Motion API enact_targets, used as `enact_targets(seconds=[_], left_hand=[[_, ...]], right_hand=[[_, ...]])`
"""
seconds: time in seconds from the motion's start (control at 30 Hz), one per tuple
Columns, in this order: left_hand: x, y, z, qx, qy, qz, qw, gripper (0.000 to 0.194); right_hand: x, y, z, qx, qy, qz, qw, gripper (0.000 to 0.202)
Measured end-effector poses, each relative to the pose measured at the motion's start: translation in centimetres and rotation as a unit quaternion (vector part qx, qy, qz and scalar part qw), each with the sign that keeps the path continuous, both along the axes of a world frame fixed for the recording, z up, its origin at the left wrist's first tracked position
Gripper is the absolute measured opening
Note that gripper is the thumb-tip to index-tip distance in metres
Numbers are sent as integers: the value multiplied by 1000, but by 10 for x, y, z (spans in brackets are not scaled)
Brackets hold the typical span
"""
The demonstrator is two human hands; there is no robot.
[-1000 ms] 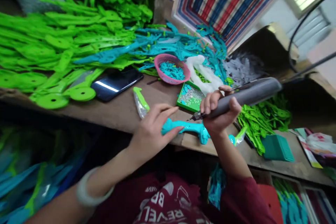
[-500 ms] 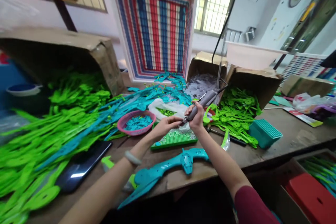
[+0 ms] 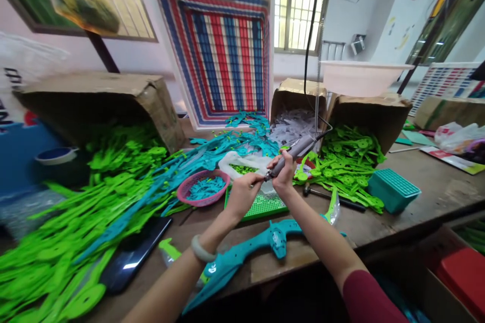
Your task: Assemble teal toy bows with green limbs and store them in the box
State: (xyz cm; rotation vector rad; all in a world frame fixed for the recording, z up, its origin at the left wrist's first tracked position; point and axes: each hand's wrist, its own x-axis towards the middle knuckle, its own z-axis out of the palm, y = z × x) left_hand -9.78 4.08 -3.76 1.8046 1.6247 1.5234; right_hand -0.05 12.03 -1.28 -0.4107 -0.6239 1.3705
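My right hand point(image 3: 285, 174) is wrapped round a grey electric screwdriver point(image 3: 297, 150) on a black cord, its tip angled down to the left. At that tip, my left hand point(image 3: 247, 192) pinches with thumb and fingertips; whatever lies between them is too small to make out. Under both hands sits a green perforated tray point(image 3: 261, 207) with small shiny pieces in it. Nearer the table edge lies a teal plastic bow-shaped toy part point(image 3: 246, 252), partly behind my forearms. A lime-green curved piece point(image 3: 334, 207) rests by its right end.
Lime-green parts point(image 3: 56, 242) pile up at left, with a dark phone-like slab point(image 3: 132, 257) beside them. A pink basket point(image 3: 182, 194) holds small teal pieces. A hammer point(image 3: 337, 198), a green box point(image 3: 394, 192) and tipped cartons point(image 3: 382, 111) occupy the right side.
My left hand has shifted, its fingers more curled at the screwdriver's tip. My right hand keeps its grip. The whole view has turned slightly.
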Motion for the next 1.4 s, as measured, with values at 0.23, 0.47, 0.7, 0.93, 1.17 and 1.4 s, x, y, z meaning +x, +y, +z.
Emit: enact_targets(seconds=[0.23, 0.47, 0.7, 0.93, 1.17, 1.4], left_hand=[[1, -1, -7, -1, 24, 57, 998, 19], [-19, 21, -14, -80, -17, 79, 994, 7], [-33, 30, -26, -170, -191, 35, 966, 25], [6, 11, -38, -206, -424, -51, 880, 11], [12, 8, -35, -178, -467, -48, 865, 8], [13, 16, -46, -193, -306, -1, 932, 26]], right_hand=[[-10, 3, 0, -24, 0, -55, 998, 33], [-14, 1, 3, -24, -7, -64, 998, 39], [-7, 7, 0, -24, 2, -80, 997, 37], [-8, 8, 0, -28, 6, -89, 996, 36], [-11, -1, 0, -19, -3, -83, 996, 33], [-10, -7, 0, 2, -31, -94, 995, 32]])
